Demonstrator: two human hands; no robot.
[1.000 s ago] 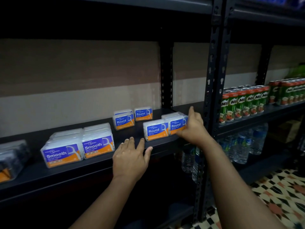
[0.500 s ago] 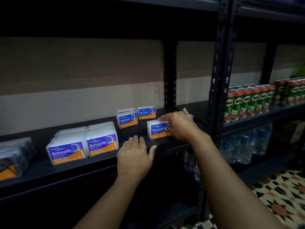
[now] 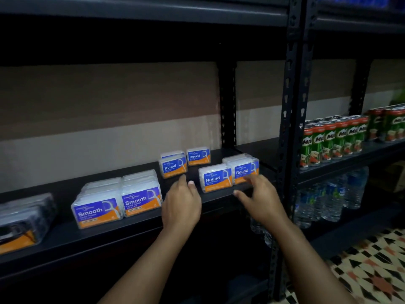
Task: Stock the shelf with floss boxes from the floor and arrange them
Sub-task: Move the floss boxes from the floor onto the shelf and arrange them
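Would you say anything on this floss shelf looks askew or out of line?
Yes: the Round boxes are uneven. Two rear Round boxes sit far back, while two front Round boxes stand at the shelf edge, staggered. The Smooth boxes form a tidy pair.

A row of green and red Milo drink cans [image 3: 333, 141] stands along the front of the neighbouring dark metal shelf [image 3: 350, 160] to the right, more cans ranked behind them. On the level below, clear plastic water bottles with blue labels [image 3: 328, 198] stand close together. A black perforated steel upright [image 3: 289, 119] separates this bay from the one to its left. Behind the racks runs a wall banded brown above and pale beige below [image 3: 105, 119]. At lower right lies a patterned floor of cream, black and orange tiles [image 3: 372, 270].
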